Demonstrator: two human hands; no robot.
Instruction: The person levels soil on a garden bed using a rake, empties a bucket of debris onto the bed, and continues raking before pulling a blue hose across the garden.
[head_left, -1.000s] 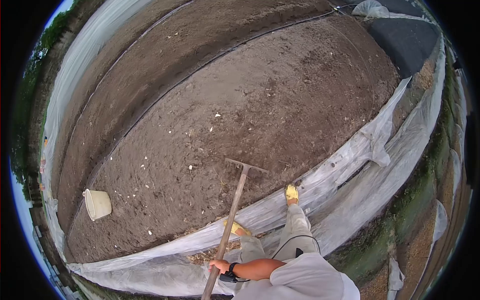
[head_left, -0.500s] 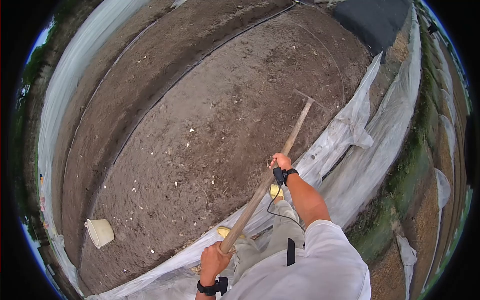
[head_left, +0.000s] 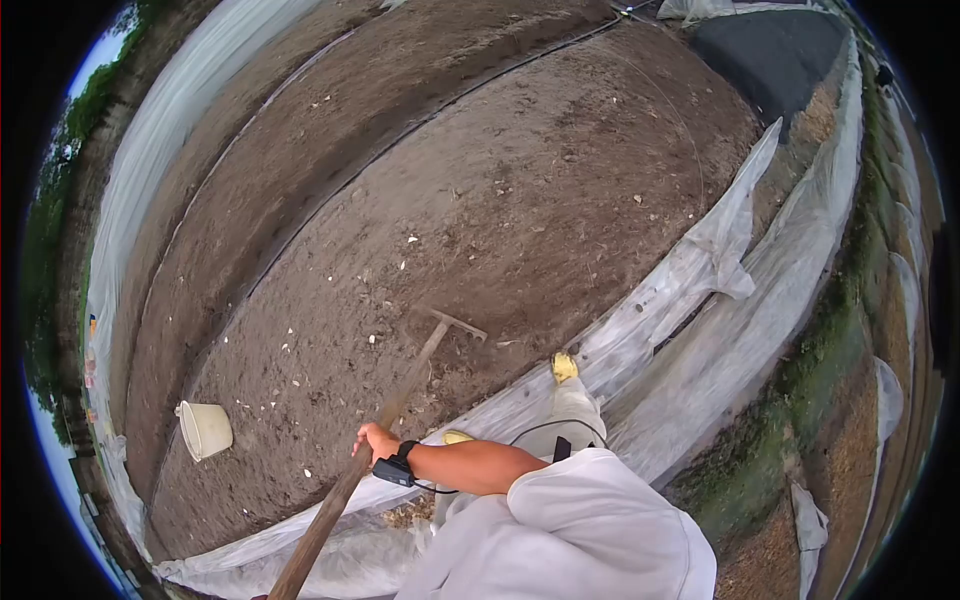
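Bare soil bed (head_left: pixel 520 200) edged with plastic sheeting (head_left: pixel 700 300). Right hand (head_left: pixel 375 440) wraps closed around the rake (head_left: pixel 400 385) handle, head resting on soil. Left hand unseen. White bucket (head_left: pixel 205 430) lies tipped, contents unclear.

The soil (head_left: pixel 480 210) is dull brown, flecked with small white bits. The rake (head_left: pixel 395 400) has a pale brown wooden handle and a grey head. The bucket (head_left: pixel 205 430) is cream. The sheeting (head_left: pixel 700 330) along the bed is translucent white, creased and dirt-stained. The shoes (head_left: pixel 564 366) are yellow, the trousers (head_left: pixel 575 415) light grey, the shirt (head_left: pixel 580 530) white. The wristband (head_left: pixel 396 466) is black. Far off, a tarp (head_left: pixel 770 50) is dark grey; the verge (head_left: pixel 830 380) is green.
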